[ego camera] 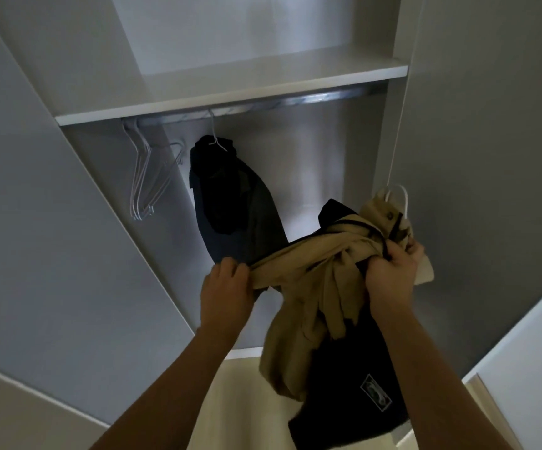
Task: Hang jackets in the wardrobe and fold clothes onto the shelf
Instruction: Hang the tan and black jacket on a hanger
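A tan jacket with a dark lining point(308, 287) hangs bunched between my hands in front of the open wardrobe. My left hand point(227, 287) pinches its left edge. My right hand point(393, 271) grips the bunched collar together with a white hanger point(401, 198), whose hook sticks up above the fabric. A dark jacket point(233, 203) hangs on a wire hanger from the metal rail point(295, 100) inside the wardrobe. The white shelf point(230, 92) sits just above the rail.
Several bare wire hangers point(146, 177) hang at the rail's left end. Wardrobe doors stand open at the left point(51, 222) and right point(490, 157). The rail to the right of the dark jacket is bare. A pale floor point(237, 401) shows below.
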